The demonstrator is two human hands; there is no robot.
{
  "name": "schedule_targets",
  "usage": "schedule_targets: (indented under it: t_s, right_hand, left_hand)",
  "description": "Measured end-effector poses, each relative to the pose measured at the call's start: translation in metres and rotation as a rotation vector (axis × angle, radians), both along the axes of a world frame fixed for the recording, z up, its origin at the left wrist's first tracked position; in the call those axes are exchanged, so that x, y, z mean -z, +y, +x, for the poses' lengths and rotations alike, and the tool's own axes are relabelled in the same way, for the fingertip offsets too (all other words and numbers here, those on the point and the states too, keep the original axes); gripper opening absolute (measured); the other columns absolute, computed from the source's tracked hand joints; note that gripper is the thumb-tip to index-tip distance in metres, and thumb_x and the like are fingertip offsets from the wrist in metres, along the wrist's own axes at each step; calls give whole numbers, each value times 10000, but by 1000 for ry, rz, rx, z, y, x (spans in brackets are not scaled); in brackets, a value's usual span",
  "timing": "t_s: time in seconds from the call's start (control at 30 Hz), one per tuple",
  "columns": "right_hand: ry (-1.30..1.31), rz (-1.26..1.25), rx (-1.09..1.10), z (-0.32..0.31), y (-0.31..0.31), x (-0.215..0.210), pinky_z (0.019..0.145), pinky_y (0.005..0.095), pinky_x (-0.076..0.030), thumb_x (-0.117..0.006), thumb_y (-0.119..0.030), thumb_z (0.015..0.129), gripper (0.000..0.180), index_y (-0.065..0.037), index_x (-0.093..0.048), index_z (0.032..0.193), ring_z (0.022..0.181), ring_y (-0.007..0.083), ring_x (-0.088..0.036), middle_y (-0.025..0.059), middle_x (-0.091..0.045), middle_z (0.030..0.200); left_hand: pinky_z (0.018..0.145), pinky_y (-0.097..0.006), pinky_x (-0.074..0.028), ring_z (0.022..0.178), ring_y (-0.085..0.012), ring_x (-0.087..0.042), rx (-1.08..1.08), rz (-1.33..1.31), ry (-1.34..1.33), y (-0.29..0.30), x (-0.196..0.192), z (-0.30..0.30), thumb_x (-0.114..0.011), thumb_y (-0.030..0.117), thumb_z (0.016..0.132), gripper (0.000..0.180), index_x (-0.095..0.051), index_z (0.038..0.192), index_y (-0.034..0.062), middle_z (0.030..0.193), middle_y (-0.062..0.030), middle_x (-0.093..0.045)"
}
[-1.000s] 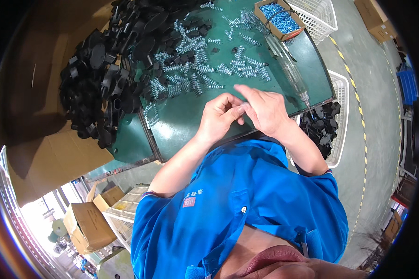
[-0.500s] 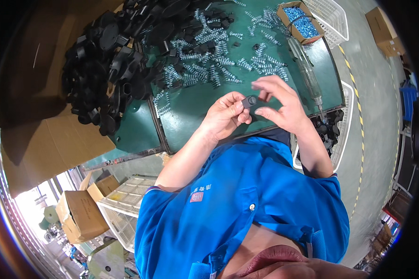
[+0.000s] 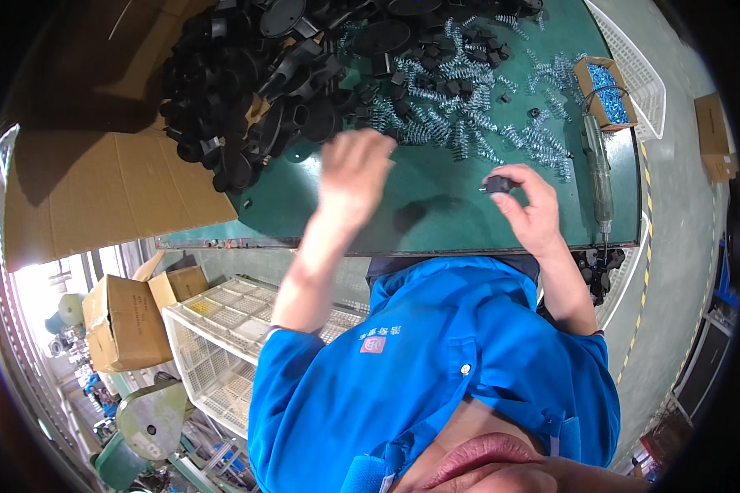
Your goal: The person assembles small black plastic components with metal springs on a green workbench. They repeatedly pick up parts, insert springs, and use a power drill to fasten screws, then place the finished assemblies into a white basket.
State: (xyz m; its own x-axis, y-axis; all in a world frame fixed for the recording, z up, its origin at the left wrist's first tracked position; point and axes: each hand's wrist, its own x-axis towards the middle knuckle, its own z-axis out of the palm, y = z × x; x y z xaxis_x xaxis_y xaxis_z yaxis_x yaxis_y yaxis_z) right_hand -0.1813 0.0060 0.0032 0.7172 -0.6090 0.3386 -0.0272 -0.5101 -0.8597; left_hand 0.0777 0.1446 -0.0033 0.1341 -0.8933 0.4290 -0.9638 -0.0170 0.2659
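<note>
My right hand [image 3: 534, 212] pinches a small black plastic block [image 3: 499, 184] above the near part of the green table. A thin pale tip sticks out of the block's left side. My left hand [image 3: 355, 174] is raised at the edge of the black parts, smeared by motion, so its fingers do not show clearly. Just beyond it lies a large heap of black plastic parts with oval discs [image 3: 316, 122]. Loose metal coil springs [image 3: 436, 125] are spread across the table beyond both hands, with small black blocks [image 3: 450, 88] among them.
A small carton of bluish screws [image 3: 607, 92] stands at the far right, near a power screwdriver [image 3: 598, 168]. White plastic crates [image 3: 643, 78] stand beyond the table's right side. A large cardboard sheet [image 3: 115, 193] borders the heap at left. The green table [image 3: 436, 222] ends before my body.
My hands have parted: the left has moved left toward the heap, the right has moved right. The black block, in my left hand before, is now in my right. The view has shifted.
</note>
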Motion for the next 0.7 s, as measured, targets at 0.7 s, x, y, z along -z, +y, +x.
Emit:
schedule_targets:
  t_s: [0.7]
  right_hand:
    - [-108,175,170,-76,0,21,807,320,-537,-677,-73,883,234,5,-613,1094,888,204,-681,116,-698,987]
  left_hand:
    - [892,-411,-502,996,-353,-614,-114,-147,27,-76,-65,35,-817,174,725,427,-649,1094,40,1043,-138,-642]
